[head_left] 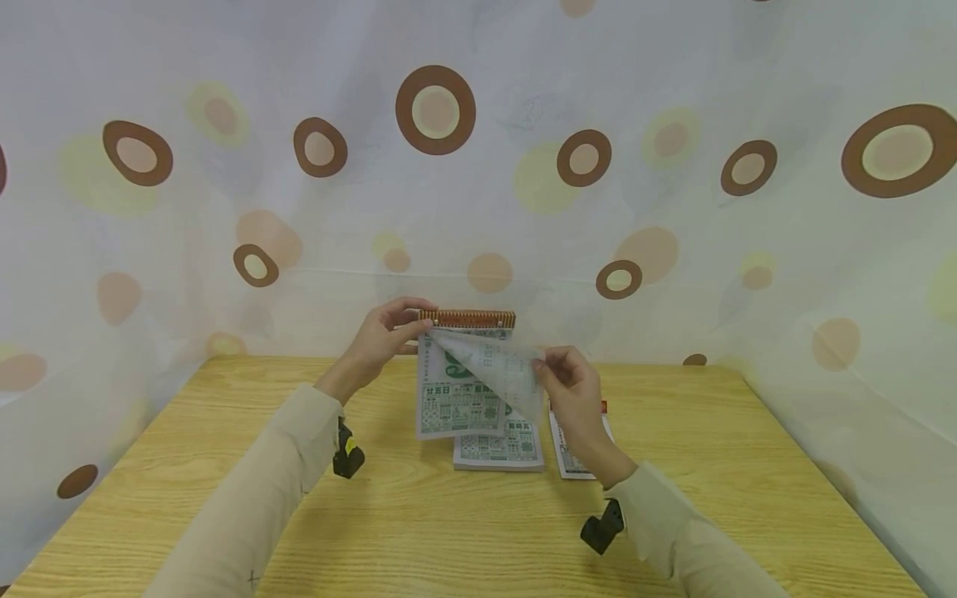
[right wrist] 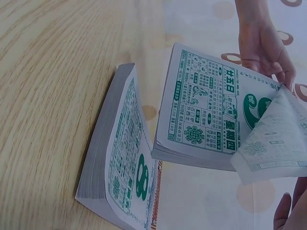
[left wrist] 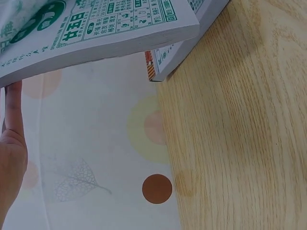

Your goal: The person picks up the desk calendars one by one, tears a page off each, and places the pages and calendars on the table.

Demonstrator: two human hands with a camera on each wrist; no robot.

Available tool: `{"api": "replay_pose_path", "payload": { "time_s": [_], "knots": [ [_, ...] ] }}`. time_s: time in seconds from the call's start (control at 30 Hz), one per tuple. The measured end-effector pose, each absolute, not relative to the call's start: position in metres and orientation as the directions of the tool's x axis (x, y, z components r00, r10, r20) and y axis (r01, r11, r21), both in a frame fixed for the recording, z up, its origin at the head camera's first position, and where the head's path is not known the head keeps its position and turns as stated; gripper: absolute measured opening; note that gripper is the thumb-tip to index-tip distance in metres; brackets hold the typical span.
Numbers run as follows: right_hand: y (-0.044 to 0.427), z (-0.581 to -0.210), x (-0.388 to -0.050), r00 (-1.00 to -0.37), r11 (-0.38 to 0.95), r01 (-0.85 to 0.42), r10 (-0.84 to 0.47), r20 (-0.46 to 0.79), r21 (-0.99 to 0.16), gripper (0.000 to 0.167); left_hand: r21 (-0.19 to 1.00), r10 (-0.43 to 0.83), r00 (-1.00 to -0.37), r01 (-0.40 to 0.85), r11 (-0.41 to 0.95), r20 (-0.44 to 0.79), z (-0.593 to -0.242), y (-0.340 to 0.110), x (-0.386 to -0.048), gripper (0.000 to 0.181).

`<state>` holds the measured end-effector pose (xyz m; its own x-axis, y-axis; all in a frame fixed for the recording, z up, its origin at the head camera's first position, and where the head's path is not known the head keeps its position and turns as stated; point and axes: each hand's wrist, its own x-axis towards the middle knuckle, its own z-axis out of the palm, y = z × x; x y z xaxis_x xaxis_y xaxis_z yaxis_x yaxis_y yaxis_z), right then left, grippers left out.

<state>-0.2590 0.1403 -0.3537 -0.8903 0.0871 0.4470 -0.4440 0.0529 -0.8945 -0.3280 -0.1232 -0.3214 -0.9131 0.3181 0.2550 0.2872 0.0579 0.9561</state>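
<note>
My left hand (head_left: 381, 336) grips the upper left corner of a thick calendar pad (head_left: 458, 407), thumb in front, holding it above the table. The pad has green print and a brown-red binding strip along its top. My right hand (head_left: 576, 394) pinches the lower corner of its thin top sheet (head_left: 508, 374), which is lifted and folded diagonally across the page. In the right wrist view the sheet (right wrist: 276, 139) still meets the pad (right wrist: 206, 105) near my left thumb. Behind and below, a second thick pad (head_left: 499, 448) with green print is partly hidden.
A smaller pad (head_left: 570, 453) with a red top edge lies on the wooden table (head_left: 419, 531), right of the second pad and partly behind my right hand. A patterned cloth (head_left: 478, 191) hangs behind the table and along both sides.
</note>
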Motion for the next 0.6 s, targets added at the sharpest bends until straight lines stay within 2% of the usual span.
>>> {"api": "replay_pose_path", "payload": {
  "time_s": [0.2, 0.6],
  "knots": [
    [0.1412, -0.3518, -0.2572, -0.900, 0.038, -0.425, 0.086, 0.427, -0.904, 0.013, 0.959, 0.324, -0.913, 0.279, 0.052, 0.248, -0.3206, -0.1232, -0.3275, 0.027],
    [0.1452, -0.3521, -0.2584, -0.890, 0.055, -0.437, 0.119, 0.440, -0.898, 0.009, 0.960, 0.317, -0.917, 0.275, 0.061, 0.242, -0.3196, -0.1231, -0.3279, 0.026]
  ]
}}
